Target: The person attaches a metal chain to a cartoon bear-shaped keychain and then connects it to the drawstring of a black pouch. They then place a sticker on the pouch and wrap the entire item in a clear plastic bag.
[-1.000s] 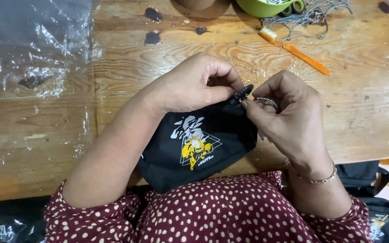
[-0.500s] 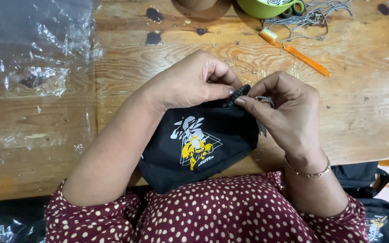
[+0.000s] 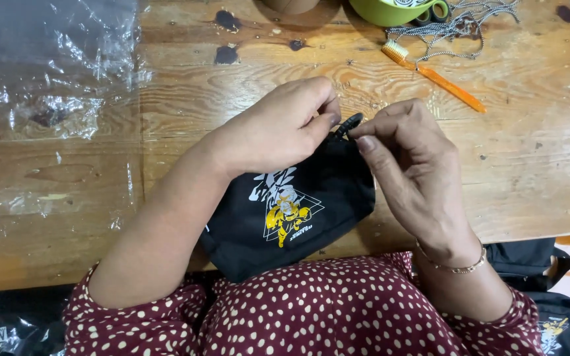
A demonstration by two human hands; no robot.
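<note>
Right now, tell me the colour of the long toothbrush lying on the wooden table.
Orange, handle and head alike: the long plastic toothbrush, clearest in the head view.

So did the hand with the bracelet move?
Yes, a little. The right hand with the bracelet has drawn its fingers up and left toward the pouch corner, closer to the left hand, judged against the orange toothbrush.

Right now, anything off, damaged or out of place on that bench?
Nothing spilled or broken. The wooden table has dark stains near its far edge, and crumpled clear plastic film covers its one end. An orange toothbrush lies beside a tangle of ball chains. Both hands, left hand and right hand, pinch the black pouch at its top corner.
</note>
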